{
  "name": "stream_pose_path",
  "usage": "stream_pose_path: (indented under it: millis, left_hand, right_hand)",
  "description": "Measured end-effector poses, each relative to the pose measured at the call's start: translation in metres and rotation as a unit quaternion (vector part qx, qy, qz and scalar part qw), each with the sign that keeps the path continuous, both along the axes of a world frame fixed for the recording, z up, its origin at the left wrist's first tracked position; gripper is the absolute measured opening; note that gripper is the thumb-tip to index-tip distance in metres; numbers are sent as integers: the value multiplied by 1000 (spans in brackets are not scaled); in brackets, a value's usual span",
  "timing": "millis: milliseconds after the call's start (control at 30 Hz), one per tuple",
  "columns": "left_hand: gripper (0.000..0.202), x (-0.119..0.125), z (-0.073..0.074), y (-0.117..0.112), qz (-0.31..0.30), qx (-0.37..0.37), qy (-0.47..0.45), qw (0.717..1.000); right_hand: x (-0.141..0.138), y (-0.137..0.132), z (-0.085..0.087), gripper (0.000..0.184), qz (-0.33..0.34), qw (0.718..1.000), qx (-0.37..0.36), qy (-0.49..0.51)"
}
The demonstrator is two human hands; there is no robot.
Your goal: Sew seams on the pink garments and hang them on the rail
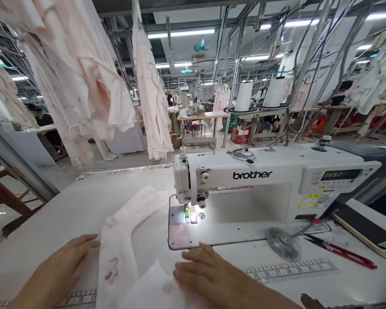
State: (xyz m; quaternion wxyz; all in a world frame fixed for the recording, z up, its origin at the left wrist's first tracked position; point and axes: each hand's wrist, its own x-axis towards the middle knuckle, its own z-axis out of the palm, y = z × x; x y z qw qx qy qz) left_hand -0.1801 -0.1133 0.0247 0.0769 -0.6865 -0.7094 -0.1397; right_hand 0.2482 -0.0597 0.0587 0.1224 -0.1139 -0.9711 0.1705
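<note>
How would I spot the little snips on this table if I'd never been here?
Find the big white sewing machine marked "brother", then look at the tabletop before its right end. The snips lie there between a clear round disc and a phone; unlike both, they have red handles and dark, pointed blades.

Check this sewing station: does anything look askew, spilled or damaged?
Nothing looks plainly spilled or damaged. Slightly askew: the pale fabric beside the left hand bends toward the sewing machine instead of lying straight, though it may simply be cut that way.
</note>
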Motion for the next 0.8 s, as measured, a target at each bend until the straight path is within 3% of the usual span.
stream_pose_path:
  millis: [100, 200, 300, 367, 433, 500, 667, 800]
  left_hand:
    - [35, 23, 19, 32, -56, -4, -11, 998]
    - [40, 64, 30, 88, -117, -41, -43, 991]
    - [43, 93, 14, 142, -125, -54, -43, 990]
    - [44, 102, -6, 159, -117, -65, -40, 990]
    - [46, 106, -21, 156, -120, -75, -37, 989]
    - [47, 109, -27, 137, -144, -87, -36, 985]
    - [50, 127, -14, 75, -281, -136, -33, 950]
    - [53, 136, -4, 64, -330, -165, -52, 928]
  right_hand:
    - [8, 6, 23, 57, 6, 988, -156, -19]
    - [-2, 11, 28, 57, 21, 977, -210, -14]
    - [-12, 20, 22, 56, 25, 980, -196, 15]
    - [-13, 30, 18, 55, 25, 984, -173, 43]
    - [-12, 44, 15, 54, 36, 987, -146, 57]
    - [-10, 59, 12, 53, 57, 989, -112, 76]
    - [-16, 84, -12, 48, 92, 976, -20, 198]
    - [-18, 85, -38, 50, 70, 984, 13, 165]
